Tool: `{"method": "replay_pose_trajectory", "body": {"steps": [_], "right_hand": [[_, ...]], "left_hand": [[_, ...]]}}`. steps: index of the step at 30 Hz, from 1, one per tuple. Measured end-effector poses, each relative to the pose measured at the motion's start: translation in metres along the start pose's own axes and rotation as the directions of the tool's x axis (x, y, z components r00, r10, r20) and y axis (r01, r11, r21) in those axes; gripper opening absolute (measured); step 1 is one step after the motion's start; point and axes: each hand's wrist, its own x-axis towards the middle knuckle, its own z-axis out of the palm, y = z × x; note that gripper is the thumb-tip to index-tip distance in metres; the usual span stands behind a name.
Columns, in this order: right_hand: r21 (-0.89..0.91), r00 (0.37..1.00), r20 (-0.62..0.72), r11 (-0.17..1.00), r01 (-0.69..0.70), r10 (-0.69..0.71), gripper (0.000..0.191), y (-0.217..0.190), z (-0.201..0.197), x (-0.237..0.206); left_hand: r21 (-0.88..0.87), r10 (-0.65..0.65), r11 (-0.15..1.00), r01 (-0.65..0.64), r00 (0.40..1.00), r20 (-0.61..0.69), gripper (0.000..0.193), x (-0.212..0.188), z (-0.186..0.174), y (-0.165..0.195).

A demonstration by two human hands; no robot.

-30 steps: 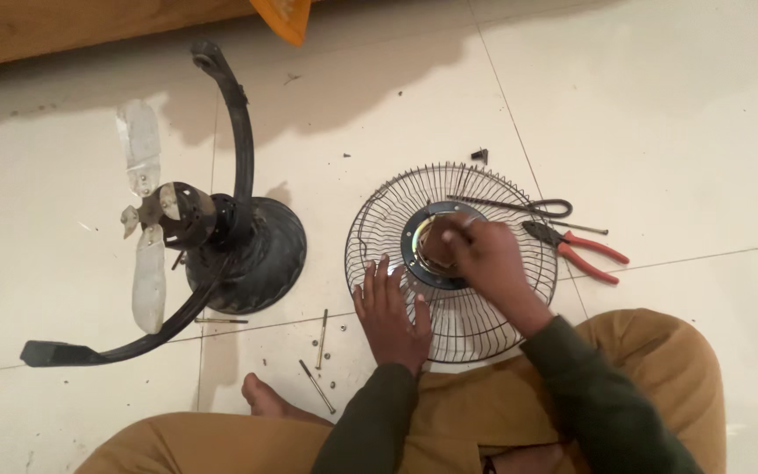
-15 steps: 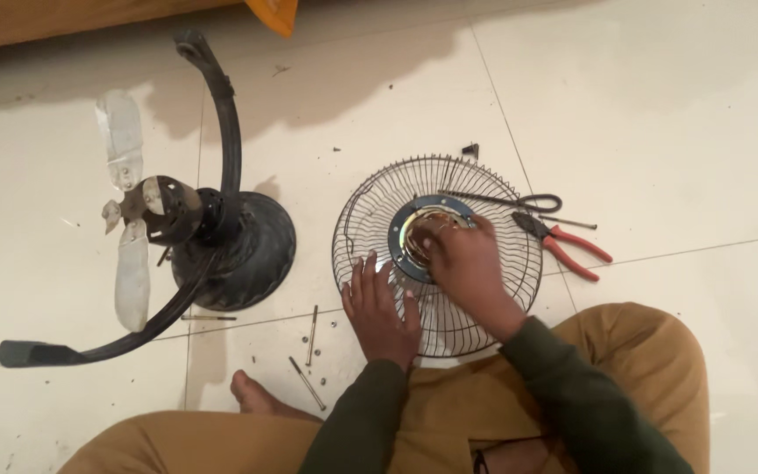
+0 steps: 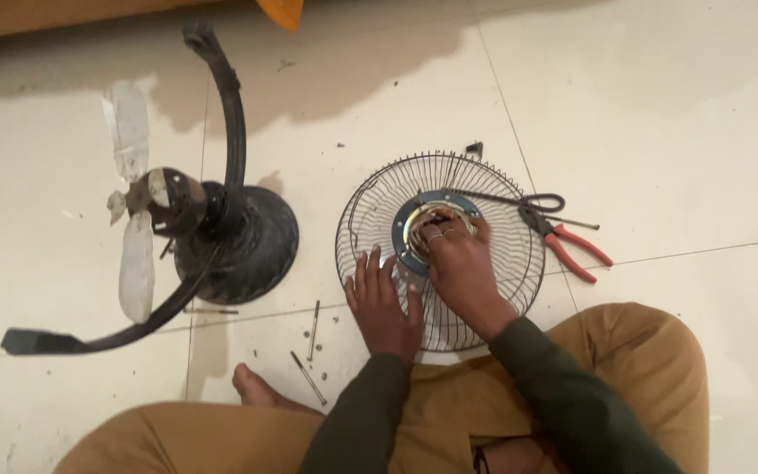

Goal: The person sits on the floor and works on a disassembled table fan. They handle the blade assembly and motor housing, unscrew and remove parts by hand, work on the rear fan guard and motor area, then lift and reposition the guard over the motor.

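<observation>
Wire fan guard (image 3: 493,263) under both hands, seemingly

Fan guard (image 3: 493,290): thin metal wire, dark, slight sheen; centre ring (image 3: 407,230) blue-grey metal, brassy gleam inside. Floor (image 3: 660,132): pale tile, glossy, smooth, dusty patches. Fan base (image 3: 256,246): black, matt, grimy. Blades (image 3: 136,263): whitish translucent plastic, dull, dirty. Pliers (image 3: 568,246): grey metal, red plastic-coated grips. Screws (image 3: 313,329): dull metal. Sleeves (image 3: 572,395): dark green knit cloth. Trousers (image 3: 642,351): tan matt cloth.

No packages, labels, signs or screens visible.
</observation>
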Motion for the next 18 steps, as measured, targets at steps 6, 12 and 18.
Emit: {"method": "replay_pose_trajectory", "body": {"steps": [6, 12, 18], "right_hand": [[-0.068, 0.993, -0.105, 0.996, -0.06, 0.053, 0.017, 0.002, -0.004, 0.001], [0.061, 0.999, 0.025, 0.997, 0.042, -0.043, 0.028, -0.007, -0.009, -0.005], [0.27, 0.999, -0.044, 0.963, 0.005, 0.007, 0.024, 0.006, -0.004, 0.006]], "left_hand": [[-0.002, 0.025, 1.0, -0.025, 0.999, -0.03, 0.052, -0.002, 0.001, 0.0], [0.006, -0.002, 1.0, 0.002, 1.0, -0.019, 0.052, -0.002, 0.001, 0.002], [0.001, -0.004, 1.0, 0.004, 1.0, -0.015, 0.053, -0.002, -0.001, 0.003]]}}
